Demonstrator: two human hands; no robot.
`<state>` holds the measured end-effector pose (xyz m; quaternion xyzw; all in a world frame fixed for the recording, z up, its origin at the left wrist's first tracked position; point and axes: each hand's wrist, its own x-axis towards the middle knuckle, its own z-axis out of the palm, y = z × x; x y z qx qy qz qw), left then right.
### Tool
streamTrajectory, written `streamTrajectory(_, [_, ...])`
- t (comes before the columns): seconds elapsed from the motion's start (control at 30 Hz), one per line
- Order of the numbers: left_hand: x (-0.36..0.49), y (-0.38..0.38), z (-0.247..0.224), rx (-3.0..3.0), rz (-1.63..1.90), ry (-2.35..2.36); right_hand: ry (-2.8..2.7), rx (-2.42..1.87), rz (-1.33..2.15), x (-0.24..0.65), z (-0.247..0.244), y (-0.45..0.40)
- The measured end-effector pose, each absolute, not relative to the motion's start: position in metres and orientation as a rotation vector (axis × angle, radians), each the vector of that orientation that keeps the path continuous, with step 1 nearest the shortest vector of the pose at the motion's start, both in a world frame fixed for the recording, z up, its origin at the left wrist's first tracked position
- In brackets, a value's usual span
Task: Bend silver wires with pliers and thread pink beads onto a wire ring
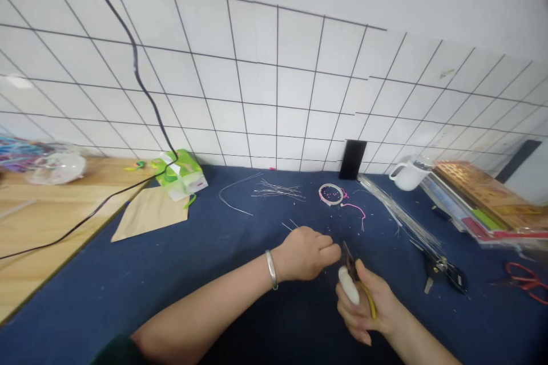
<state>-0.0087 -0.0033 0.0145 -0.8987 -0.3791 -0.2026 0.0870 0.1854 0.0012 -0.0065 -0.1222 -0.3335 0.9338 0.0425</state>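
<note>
My left hand (309, 254), a silver bangle at its wrist, is closed in a pinch above the dark blue table cover. Thin metal wires (287, 226) stick out past its knuckles; the part inside the fingers is hidden. Close by on the right, my right hand (370, 302) is wrapped round needle-nose pliers (350, 265) with one white and one yellow handle. Their dark jaws point up and away, beside the left fingertips. Farther back lie a loose pile of short wires (278, 190) and a curved wire (225, 201).
A round tray of beads (331, 194) with pink cord lies behind the pliers. Long wires (400, 214), keys (436, 268), red-handled scissors (524, 280), a white mug (409, 175) and stacked books (483, 205) are right. Left are a green tissue pack (184, 171) and black cable (103, 205).
</note>
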Motion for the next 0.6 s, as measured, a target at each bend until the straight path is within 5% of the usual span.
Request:
streamTrajectory(0.27, [-0.059, 0.029, 0.0, -2.406, -0.458, -1.798, -1.011, -0.241, 2.398, 0.217, -0.004, 0.019])
streamTrajectory(0.37, [-0.091, 0.051, -0.006, -2.203, -0.494, -1.991, -1.371, -0.613, 2.062, 0.229, 0.004, 0.029])
streamTrajectory(0.6, [-0.115, 0.11, -0.03, -2.255, -0.398, -2.034, -2.626, -1.06, 0.512, 0.203, -0.004, 0.035])
